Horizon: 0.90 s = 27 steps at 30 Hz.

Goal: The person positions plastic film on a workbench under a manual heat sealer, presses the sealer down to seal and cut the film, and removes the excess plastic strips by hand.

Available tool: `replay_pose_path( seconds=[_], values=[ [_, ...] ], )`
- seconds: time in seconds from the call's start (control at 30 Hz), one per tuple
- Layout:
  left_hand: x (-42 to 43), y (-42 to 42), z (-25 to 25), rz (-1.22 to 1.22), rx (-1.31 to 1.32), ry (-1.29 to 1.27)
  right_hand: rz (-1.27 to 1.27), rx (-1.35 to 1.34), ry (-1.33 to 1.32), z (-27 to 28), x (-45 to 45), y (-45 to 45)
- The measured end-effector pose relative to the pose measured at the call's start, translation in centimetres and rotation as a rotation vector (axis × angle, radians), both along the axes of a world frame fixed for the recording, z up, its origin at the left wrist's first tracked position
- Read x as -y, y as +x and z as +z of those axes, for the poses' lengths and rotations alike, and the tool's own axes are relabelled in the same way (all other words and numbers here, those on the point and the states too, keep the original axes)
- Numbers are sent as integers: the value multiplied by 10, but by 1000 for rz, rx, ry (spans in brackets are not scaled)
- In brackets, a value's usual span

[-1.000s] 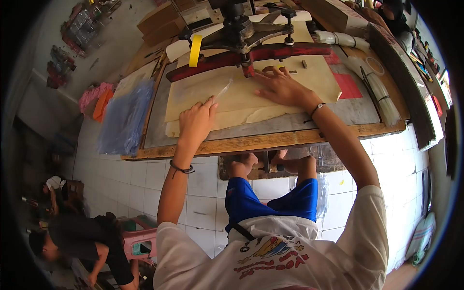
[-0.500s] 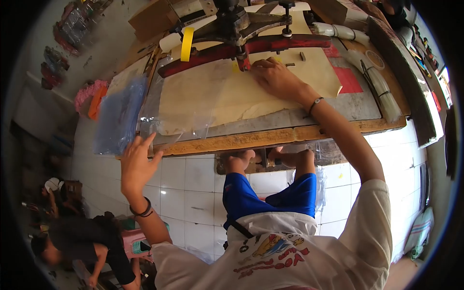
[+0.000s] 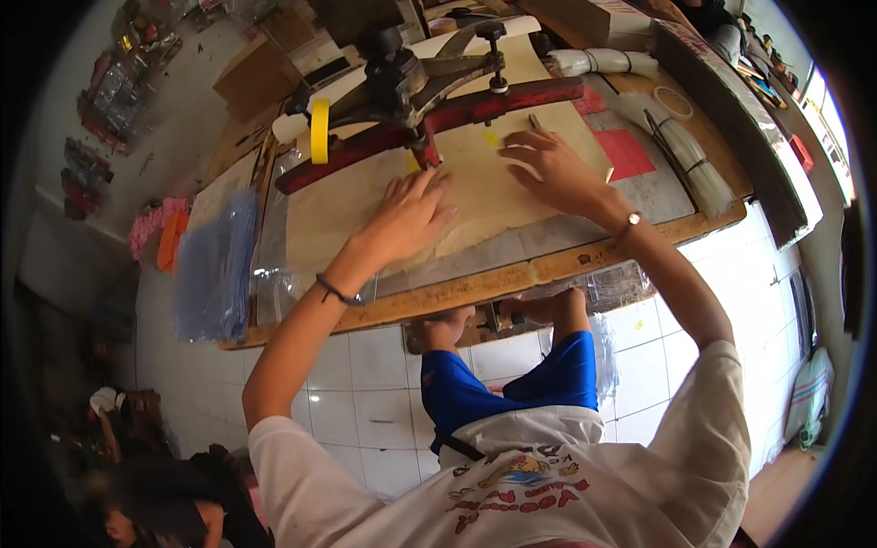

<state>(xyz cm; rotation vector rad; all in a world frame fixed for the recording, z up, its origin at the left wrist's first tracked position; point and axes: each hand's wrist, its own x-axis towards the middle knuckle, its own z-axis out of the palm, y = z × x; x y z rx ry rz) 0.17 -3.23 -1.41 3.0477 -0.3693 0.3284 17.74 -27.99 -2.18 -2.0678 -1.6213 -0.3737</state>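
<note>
My left hand point(image 3: 402, 217) lies on the tan sheet point(image 3: 484, 205), just below the red bar point(image 3: 539, 92) of the black machine point(image 3: 397, 82). Its fingers are apart and nothing shows in them. Over the right part of the same sheet rests my right hand point(image 3: 554, 172), fingers spread, close to a small dark piece point(image 3: 534, 121). A clear plastic film point(image 3: 274, 283) lies at the left end of the sheet. A yellow tape ring point(image 3: 320, 131) hangs on the machine's left side.
Blue-tinted plastic sheets point(image 3: 215, 265) hang at the table's left edge. Bundled clear strips point(image 3: 690, 155) and a red patch point(image 3: 625, 153) lie on the right. Another person point(image 3: 183, 498) bends down at the lower left. A cardboard box point(image 3: 258, 78) stands behind.
My left hand went out to the left table edge, where clear film appeared, then came back onto the sheet near the bar. My right hand has shifted slightly away from the bar's centre.
</note>
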Motion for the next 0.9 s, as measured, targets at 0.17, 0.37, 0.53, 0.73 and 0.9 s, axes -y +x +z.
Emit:
replay_pose_path(
  seconds=[0.17, 0.37, 0.53, 0.73, 0.9],
  values=[
    [39, -7, 2, -38, 20, 191, -247, -211, -47, -13, 47, 51],
    [144, 24, 32, -443, -218, 38, -222, 53, -170, -11, 24, 91],
    [177, 67, -23, -660, -46, -56, -174, 17, -121, -20, 17, 109],
    [173, 74, -28, -685, -67, -336, 23, -109, 15, -12, 14, 122],
    [169, 73, -25, -691, -70, -375, 61, -123, -9, -11, 16, 128]
  ],
)
